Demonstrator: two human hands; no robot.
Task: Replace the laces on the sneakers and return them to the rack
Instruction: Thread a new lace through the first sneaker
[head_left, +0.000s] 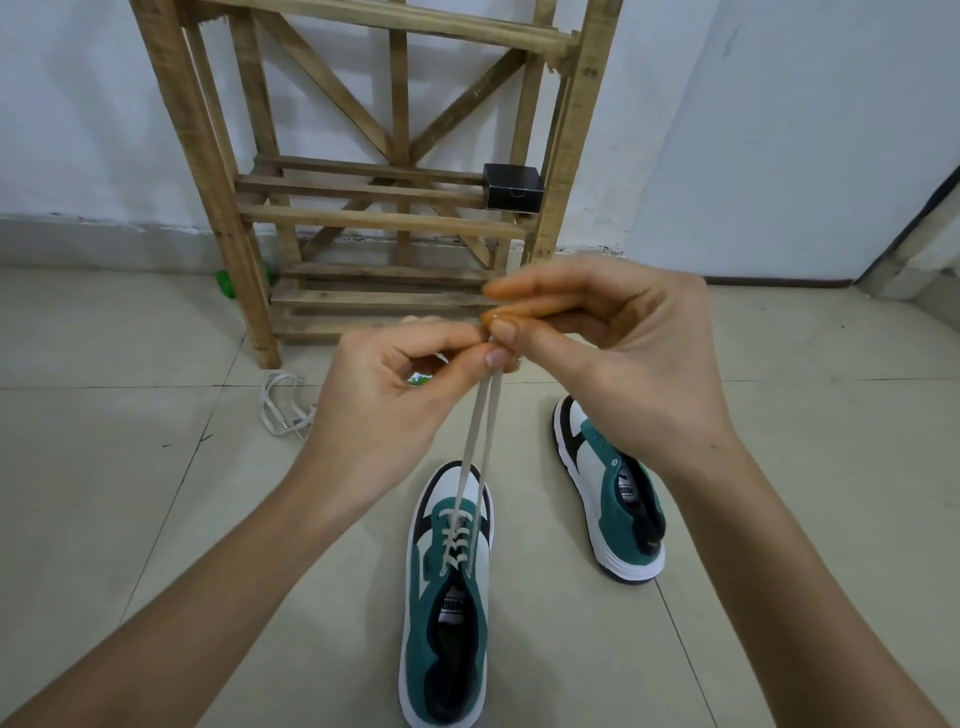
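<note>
A teal, white and black sneaker (448, 597) stands on the floor below me, its beige lace (480, 431) threaded through several eyelets. Both lace ends rise taut to my hands. My left hand (400, 384) pinches the two ends between thumb and fingers. My right hand (597, 353) pinches the same ends right beside it, fingertips touching. The second sneaker (608, 493) sits to the right with no lace in it. The wooden rack (374, 218) stands against the wall ahead.
A loose white lace (283, 405) lies on the tiles by the rack's left leg. A small black box (513, 188) rests on the rack's middle shelf. Something green (226, 283) shows behind the rack leg. A door frame is at far right.
</note>
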